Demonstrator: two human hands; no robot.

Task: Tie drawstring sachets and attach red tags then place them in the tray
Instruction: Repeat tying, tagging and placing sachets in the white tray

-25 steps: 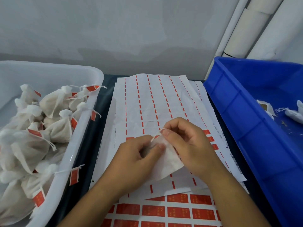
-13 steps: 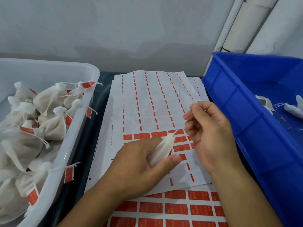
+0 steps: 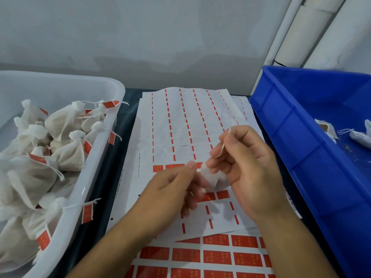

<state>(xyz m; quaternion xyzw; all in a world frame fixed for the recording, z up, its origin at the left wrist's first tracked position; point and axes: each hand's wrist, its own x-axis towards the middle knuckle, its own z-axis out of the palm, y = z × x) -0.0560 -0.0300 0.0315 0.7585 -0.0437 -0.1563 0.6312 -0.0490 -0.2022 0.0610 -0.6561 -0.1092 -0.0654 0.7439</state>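
Two hands are working over the label sheet (image 3: 186, 125), the landmark. Nearest edge of it: full rows of red tags (image 3: 216, 257), glossy rectangles on a white backing. Just above that, the left hand (image 3: 170, 189) is gripping the sachet (image 3: 209, 178), thin white non-woven cloth that looks soft and limp; fingers are curled round its body. The right hand (image 3: 245, 165) is pinching the drawstring (image 3: 222, 147), a fine pale cord, thumb against forefinger. Advice: keep the sachet pinned, pull the cord steadily away from the neck so the cloth is gathering evenly, not tearing. Left of the sheet, the white tray (image 3: 96, 163), smooth plastic, is holding tagged sachets. Right of it, a blue bin (image 3: 297, 141), ribbed rigid plastic.
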